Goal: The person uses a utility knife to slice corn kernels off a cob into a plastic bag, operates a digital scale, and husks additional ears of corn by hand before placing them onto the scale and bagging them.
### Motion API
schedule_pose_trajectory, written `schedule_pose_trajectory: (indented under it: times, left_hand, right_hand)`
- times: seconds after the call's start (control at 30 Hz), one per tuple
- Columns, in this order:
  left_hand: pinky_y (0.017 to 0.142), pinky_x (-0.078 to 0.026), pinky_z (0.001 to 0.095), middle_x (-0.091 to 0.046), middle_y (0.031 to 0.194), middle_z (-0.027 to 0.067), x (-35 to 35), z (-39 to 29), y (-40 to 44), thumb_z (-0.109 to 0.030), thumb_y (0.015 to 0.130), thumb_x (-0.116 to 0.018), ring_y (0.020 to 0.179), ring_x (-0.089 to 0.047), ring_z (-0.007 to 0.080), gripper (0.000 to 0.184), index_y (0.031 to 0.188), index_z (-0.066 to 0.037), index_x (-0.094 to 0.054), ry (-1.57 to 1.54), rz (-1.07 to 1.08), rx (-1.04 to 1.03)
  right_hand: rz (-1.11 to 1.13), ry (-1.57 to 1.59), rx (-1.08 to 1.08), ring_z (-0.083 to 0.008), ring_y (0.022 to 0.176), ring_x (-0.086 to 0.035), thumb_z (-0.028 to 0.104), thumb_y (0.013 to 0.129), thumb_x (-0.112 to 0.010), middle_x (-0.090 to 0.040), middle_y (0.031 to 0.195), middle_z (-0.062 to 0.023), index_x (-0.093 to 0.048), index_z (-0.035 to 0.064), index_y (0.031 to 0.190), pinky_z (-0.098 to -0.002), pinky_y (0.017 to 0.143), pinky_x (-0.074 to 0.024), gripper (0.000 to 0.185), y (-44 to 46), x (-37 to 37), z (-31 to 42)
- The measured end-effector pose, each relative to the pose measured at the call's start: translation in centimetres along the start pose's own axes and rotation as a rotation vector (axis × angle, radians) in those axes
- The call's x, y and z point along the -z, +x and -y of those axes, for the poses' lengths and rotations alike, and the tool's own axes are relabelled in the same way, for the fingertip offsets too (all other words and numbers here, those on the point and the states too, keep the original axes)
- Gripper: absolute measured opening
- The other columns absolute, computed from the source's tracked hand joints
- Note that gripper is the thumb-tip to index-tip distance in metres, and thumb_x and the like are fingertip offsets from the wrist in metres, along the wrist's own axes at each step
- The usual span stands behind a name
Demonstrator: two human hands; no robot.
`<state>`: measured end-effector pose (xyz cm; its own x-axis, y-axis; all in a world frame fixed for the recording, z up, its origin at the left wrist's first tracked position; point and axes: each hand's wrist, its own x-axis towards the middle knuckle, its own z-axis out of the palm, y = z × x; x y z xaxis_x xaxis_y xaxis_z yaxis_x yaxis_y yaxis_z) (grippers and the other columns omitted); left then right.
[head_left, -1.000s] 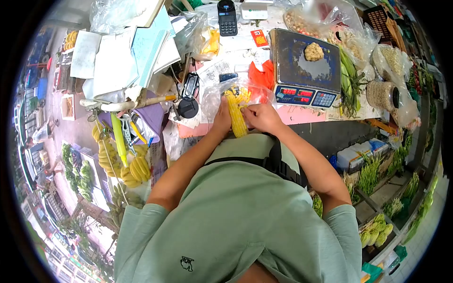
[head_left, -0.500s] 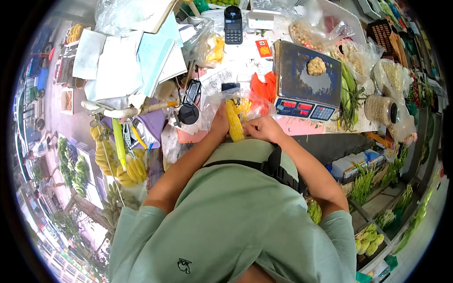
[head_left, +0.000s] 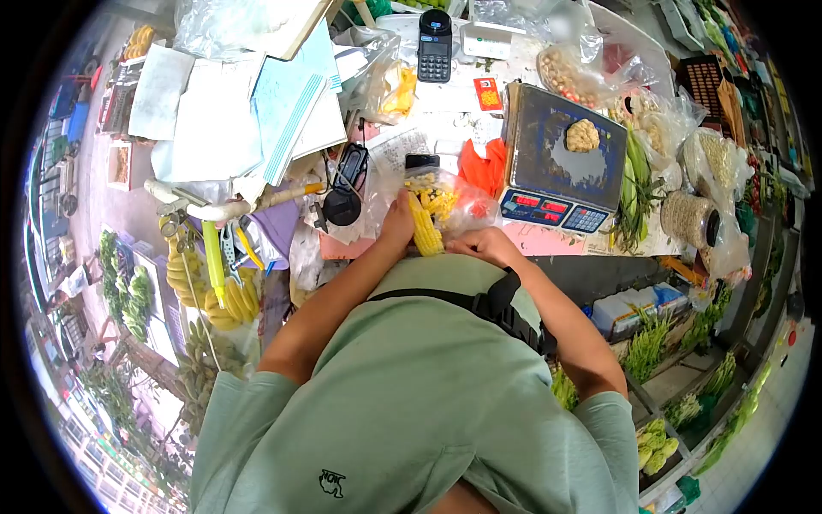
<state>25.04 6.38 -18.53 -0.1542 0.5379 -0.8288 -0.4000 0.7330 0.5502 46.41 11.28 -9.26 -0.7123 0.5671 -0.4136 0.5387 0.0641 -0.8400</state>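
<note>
My left hand is closed around a yellow corn cob, which slants with its lower end toward my body. Beyond the cob lies a clear plastic bag with loose yellow corn kernels in it. To the right of the cob's lower end is my right hand, its fingers curled together at the near edge of the bag. What those fingers hold, if anything, is hidden.
A digital scale with a pale lump on its plate stands to the right. Behind the bag lie a phone and a red plastic bag. A card terminal stands farther back. Bananas hang at left.
My right hand has moved slightly right and toward my body, away from the cob. The cob stays in my left hand, and more kernels show in the bag. The view has shifted a little.
</note>
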Motion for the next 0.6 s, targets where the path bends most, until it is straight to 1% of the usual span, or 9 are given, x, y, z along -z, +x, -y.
schedule_pose_trajectory:
  times: [0.07,0.13,0.23,0.33,0.4,0.43,0.47,0.53,0.6]
  left_hand:
    - [0.087,-0.056,0.043,-0.061,0.128,0.0185,-0.2,-0.6,-0.3,-0.063,0.104,-0.032,0.11,-0.065,0.0315,0.075,0.146,-0.003,-0.046,-0.049,0.011,0.02]
    - [0.085,-0.057,0.0437,-0.061,0.128,0.0182,-0.1,0.3,0.6,-0.063,0.103,-0.032,0.109,-0.065,0.031,0.075,0.146,-0.003,-0.045,-0.102,0.024,0.042]
    - [0.081,-0.058,0.0475,-0.061,0.127,0.0171,0.1,0.2,0.7,-0.065,0.102,-0.031,0.109,-0.065,0.0316,0.075,0.148,-0.007,-0.044,-0.078,0.037,0.001]
    - [0.083,-0.057,0.0465,-0.061,0.128,0.0164,-0.2,-0.6,0.0,-0.067,0.102,-0.031,0.109,-0.065,0.0317,0.079,0.148,-0.004,-0.043,-0.061,0.001,0.045]
    - [0.079,-0.056,0.0397,-0.066,0.109,0.014,-0.3,-0.6,0.1,-0.06,0.104,-0.037,0.092,-0.067,0.0266,0.069,0.136,-0.001,-0.053,-0.12,-0.058,0.083]
    - [0.079,-0.056,0.0397,-0.066,0.109,0.014,-0.1,-0.2,0.5,-0.06,0.104,-0.037,0.092,-0.067,0.0266,0.069,0.136,-0.001,-0.053,-0.122,-0.058,0.084]
    - [0.078,-0.056,0.0394,-0.066,0.107,0.0137,0.2,0.1,1.0,-0.061,0.104,-0.038,0.09,-0.067,0.0265,0.07,0.135,-0.001,-0.054,-0.126,-0.054,0.086]
    - [0.077,-0.056,0.039,-0.067,0.105,0.0133,0.1,0.2,1.7,-0.061,0.103,-0.039,0.087,-0.068,0.0264,0.07,0.133,0.0,-0.055,-0.134,-0.046,0.081]
    - [0.074,-0.057,0.0402,-0.067,0.104,0.0125,0.1,0.7,1.9,-0.062,0.102,-0.041,0.084,-0.068,0.0259,0.068,0.132,-0.003,-0.056,-0.288,-0.023,0.097]
  right_hand:
    - [-0.007,0.015,0.026,-0.0178,0.068,-0.068,0.029,0.098,-0.068,-0.073,0.078,-0.0125,-0.076,0.0031,0.093,-0.0323,0.066,-0.0534,0.028,-0.2,-0.1,-0.1]
    - [-0.003,0.095,-0.071,-0.0121,0.069,-0.065,0.028,0.099,-0.068,-0.072,0.075,-0.0101,-0.075,0.0013,0.092,-0.0306,0.066,-0.0523,0.028,-0.2,0.2,0.6]
    - [0.007,0.166,-0.148,-0.0078,0.07,-0.061,0.028,0.1,-0.067,-0.071,0.074,-0.0073,-0.075,0.0004,0.091,-0.0287,0.065,-0.051,0.031,-0.1,0.4,0.9]
    - [0.029,0.195,-0.145,-0.0074,0.07,-0.061,0.027,0.1,-0.066,-0.07,0.073,-0.0054,-0.075,-0.0001,0.09,-0.0277,0.064,-0.0504,0.03,-0.1,0.8,0.8]
    - [-0.017,0.305,-0.187,-0.0091,0.066,-0.06,0.031,0.099,-0.066,-0.067,0.069,-0.0075,-0.075,0.0005,0.088,-0.029,0.063,-0.0497,0.033,-0.6,0.9,0.1]
    - [-0.065,0.414,-0.228,-0.0109,0.062,-0.058,0.034,0.098,-0.067,-0.065,0.066,-0.0095,-0.074,0.0011,0.086,-0.0303,0.061,-0.0491,0.036,-0.8,0.9,-0.2]
    - [-0.068,0.41,-0.228,-0.0109,0.062,-0.058,0.034,0.098,-0.067,-0.065,0.066,-0.0095,-0.074,0.0011,0.086,-0.0303,0.061,-0.0491,0.036,-1.0,0.8,-0.5]
    - [-0.146,0.296,-0.335,-0.0072,0.058,-0.052,0.03,0.1,-0.065,-0.058,0.059,-0.0007,-0.072,-0.0009,0.08,-0.0279,0.056,-0.0441,0.037,-0.9,1.0,-0.8]
    - [-0.187,0.25,-0.351,-0.0078,0.056,-0.05,0.032,0.101,-0.063,-0.055,0.057,-0.0002,-0.068,-0.0005,0.075,-0.0288,0.055,-0.0423,0.042,-0.4,0.6,-1.5]
